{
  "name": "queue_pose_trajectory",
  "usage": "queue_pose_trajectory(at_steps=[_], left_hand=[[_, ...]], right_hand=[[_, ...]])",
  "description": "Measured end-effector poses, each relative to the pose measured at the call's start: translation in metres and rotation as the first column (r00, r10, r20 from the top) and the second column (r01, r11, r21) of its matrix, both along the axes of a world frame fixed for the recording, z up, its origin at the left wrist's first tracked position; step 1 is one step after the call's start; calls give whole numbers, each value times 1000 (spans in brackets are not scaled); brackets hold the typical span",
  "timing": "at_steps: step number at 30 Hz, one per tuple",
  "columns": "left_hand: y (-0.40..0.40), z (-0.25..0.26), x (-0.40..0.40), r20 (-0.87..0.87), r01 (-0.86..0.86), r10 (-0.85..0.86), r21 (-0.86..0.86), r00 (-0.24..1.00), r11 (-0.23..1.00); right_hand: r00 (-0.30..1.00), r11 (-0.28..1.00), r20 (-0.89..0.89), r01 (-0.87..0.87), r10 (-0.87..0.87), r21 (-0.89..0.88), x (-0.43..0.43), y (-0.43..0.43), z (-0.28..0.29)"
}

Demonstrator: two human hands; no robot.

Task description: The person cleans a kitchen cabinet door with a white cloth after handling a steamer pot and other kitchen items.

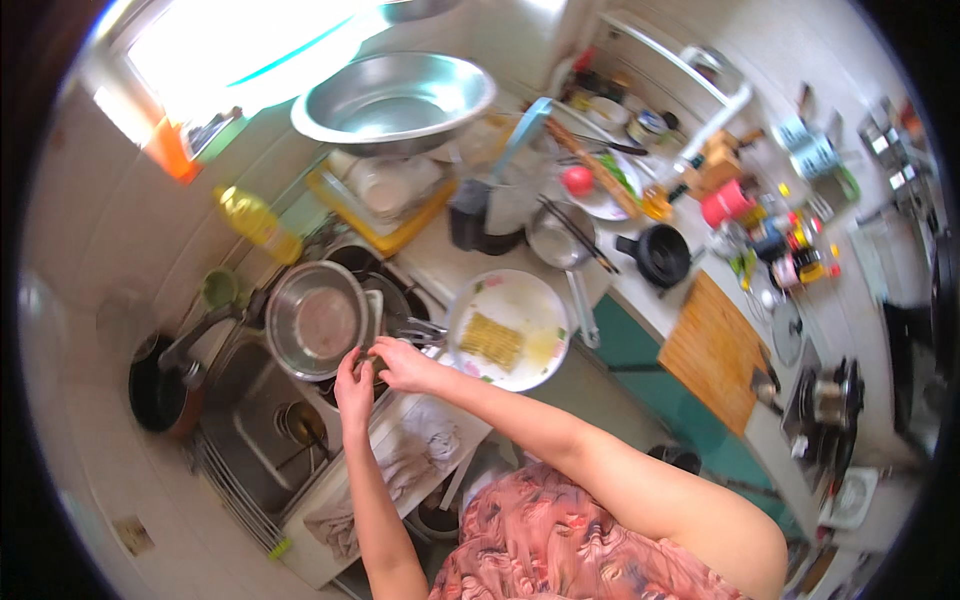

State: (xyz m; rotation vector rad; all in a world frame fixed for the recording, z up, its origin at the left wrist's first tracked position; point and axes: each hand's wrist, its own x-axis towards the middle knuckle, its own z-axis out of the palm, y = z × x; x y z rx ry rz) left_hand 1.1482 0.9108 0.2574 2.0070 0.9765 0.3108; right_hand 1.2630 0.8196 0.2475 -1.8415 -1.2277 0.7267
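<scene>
My left hand [355,386] and my right hand [409,366] are close together, fingers bent toward each other, just below the right rim of a steel basin [319,322]. Whether a small thing is between the fingertips I cannot tell. Under the hands is a dark gap by the sink, partly covered by them. To the right, beyond my right wrist, a white floral plate [517,289] holds a block of dried noodles [491,341] and a little yellowish liquid. A metal clip-like utensil [420,330] reaches the plate's left rim.
The sink [255,412] lies left, with a faucet [202,330] over it. Crumpled cloths [420,442] lie on the near ledge. Beyond are a saucepan [562,232] with chopsticks across it, a large basin [397,97], an oil bottle [259,225] and a wooden cutting board [712,345].
</scene>
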Motion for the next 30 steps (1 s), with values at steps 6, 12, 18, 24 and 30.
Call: queue_pose_trajectory(at_steps=[6,12,18,24,30], left_hand=[[-117,19,46,172,386,-402,116,900,915],[-227,22,37,155,718,-702,-90,695,690],[-321,23,42,119,928,-922,6,368,372],[-435,19,59,-12,984,-998,173,53,50],[-573,18,61,-156,961,-981,231,-117,-151]], right_hand=[[894,867,40,422,-447,267,-7,-127,-1],[780,783,81,622,-621,3,-42,-273,16],[396,397,72,918,-915,-9,-101,-399,-5],[80,79,111,997,-991,-7,-153,-524,-3],[-112,-108,75,993,-991,49,-210,-666,-9]])
